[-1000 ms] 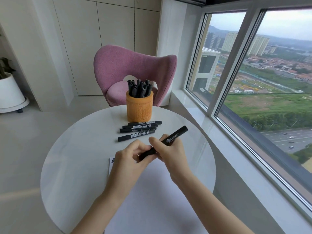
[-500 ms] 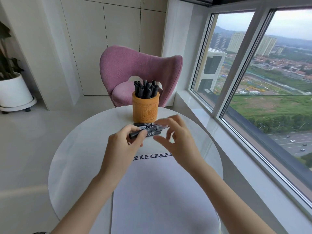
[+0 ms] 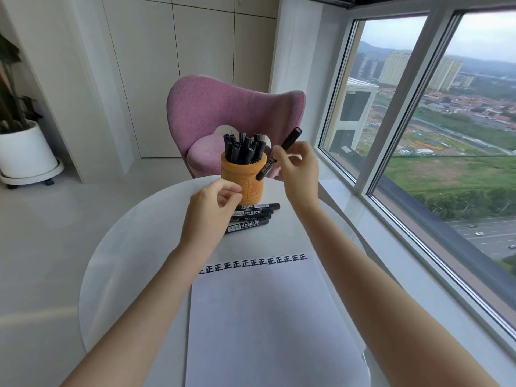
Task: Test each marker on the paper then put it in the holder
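Tilted marker (image 3: pixel 291 140) in R hand (image 3: pixel 300 170) finger pinch beside holder (image 3: pixel 237 175); L hand (image 3: pixel 209 210) fingers loosely curled, empty

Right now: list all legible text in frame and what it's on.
"正", repeated in a row: top edge of the paper.
"超大容量700": labels of the lying markers; other print there is blurred.
Held marker in the right hand: label too blurred.
Holder: carving unreadable.
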